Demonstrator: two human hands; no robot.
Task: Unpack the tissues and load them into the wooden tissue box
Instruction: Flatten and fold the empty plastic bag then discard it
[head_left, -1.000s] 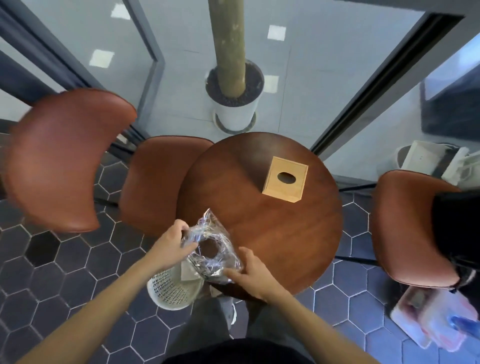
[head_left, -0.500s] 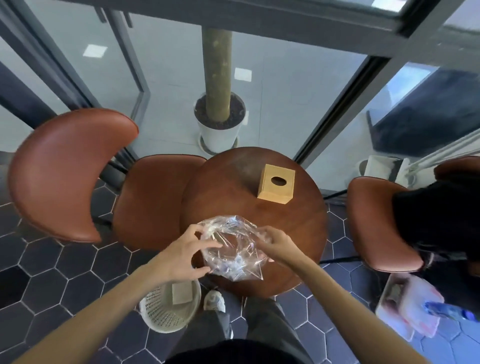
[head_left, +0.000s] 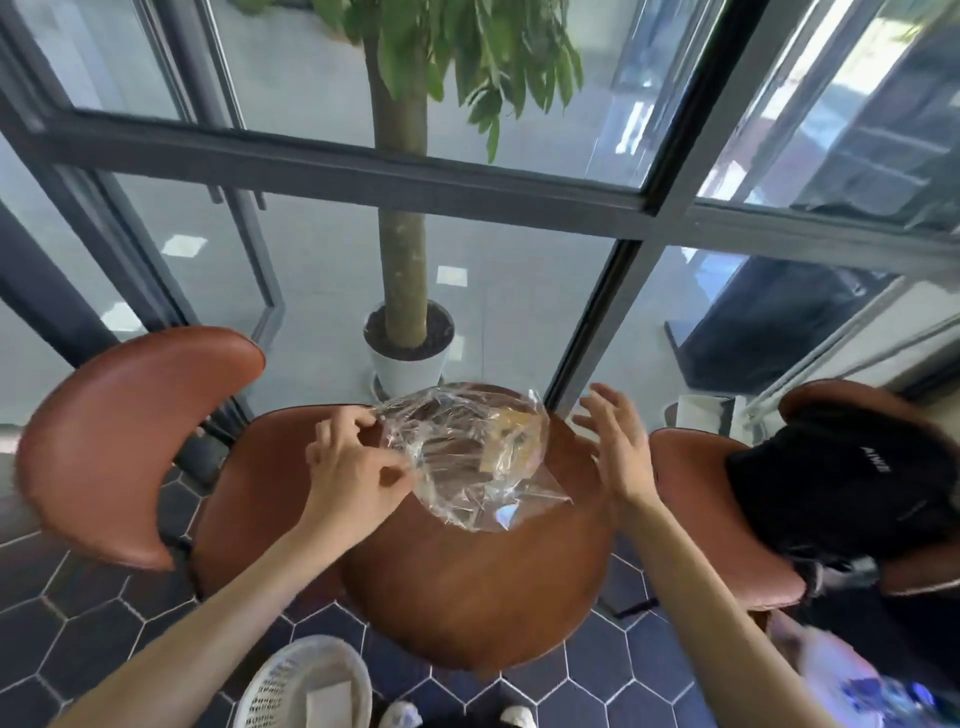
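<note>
Currently:
Left hand: pinching the crinkled clear plastic wrapper.
Right hand: hovering beside it, fingers spreading wide.
Wooden tissue box: apparently showing through the film.
Table: round, brown.

Clear plastic wrap: thin, crinkled, glossy, throwing glints. Round table: wood, smooth, showing a soft sheen. Chairs: brown, leather-like, smooth, semi-gloss. Floor tiles: dark hexagons, matt, pale grout. Basket: white perforated plastic. Planter pot: white, smooth. Window frames: dark, matt, looking like metal.
</note>
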